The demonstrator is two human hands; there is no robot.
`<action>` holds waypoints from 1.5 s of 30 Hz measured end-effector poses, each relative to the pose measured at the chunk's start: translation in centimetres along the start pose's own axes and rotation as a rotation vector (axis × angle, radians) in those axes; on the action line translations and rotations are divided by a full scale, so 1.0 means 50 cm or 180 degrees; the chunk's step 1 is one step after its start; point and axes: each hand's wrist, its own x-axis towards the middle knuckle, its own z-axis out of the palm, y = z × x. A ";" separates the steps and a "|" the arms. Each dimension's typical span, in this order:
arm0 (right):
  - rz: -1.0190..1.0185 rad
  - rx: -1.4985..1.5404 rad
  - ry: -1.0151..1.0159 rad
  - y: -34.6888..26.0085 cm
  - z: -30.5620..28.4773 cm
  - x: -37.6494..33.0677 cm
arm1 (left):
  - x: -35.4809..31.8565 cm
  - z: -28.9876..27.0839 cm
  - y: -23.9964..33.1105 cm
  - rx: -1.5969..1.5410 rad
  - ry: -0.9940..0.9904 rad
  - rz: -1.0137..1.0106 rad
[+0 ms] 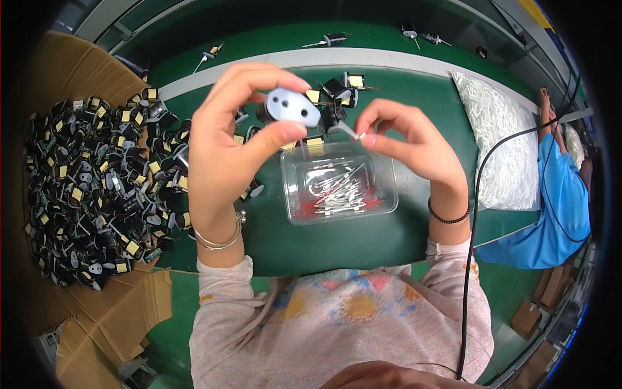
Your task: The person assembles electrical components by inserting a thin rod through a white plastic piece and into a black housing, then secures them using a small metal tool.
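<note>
My left hand (240, 123) grips a small device with a pale grey oval end cap (293, 108); several dark holes show on the cap. Across from it, my right hand (405, 139) pinches a thin grey-white piece (348, 130), its kind too small to make out. Below both hands sits a clear plastic box (298, 219) holding thin white sticks (340, 194) and red wires or pins. Beyond the hands lie a few black assemblies with yellow pads (354, 80).
A cardboard box (78, 61) on the left is heaped with black assemblies (84, 194). To the right lies a clear bag of small white parts (502, 142). A black cable (475, 240) runs down beside my right arm. Another person in blue (551, 207) sits at far right. More assemblies (335, 40) lie on the green belt.
</note>
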 end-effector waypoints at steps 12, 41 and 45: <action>-0.0232 0.2824 0.0813 -0.019 -0.011 -0.011 | -0.001 0.068 -0.008 -0.1238 -0.0699 -0.0683; -0.1532 -0.0745 0.1864 -0.119 -0.006 -0.081 | -0.022 0.113 0.017 0.0242 0.0080 0.0679; -0.1434 -0.0598 0.1859 -0.125 0.005 -0.083 | -0.026 0.111 0.011 0.0284 0.0191 0.0762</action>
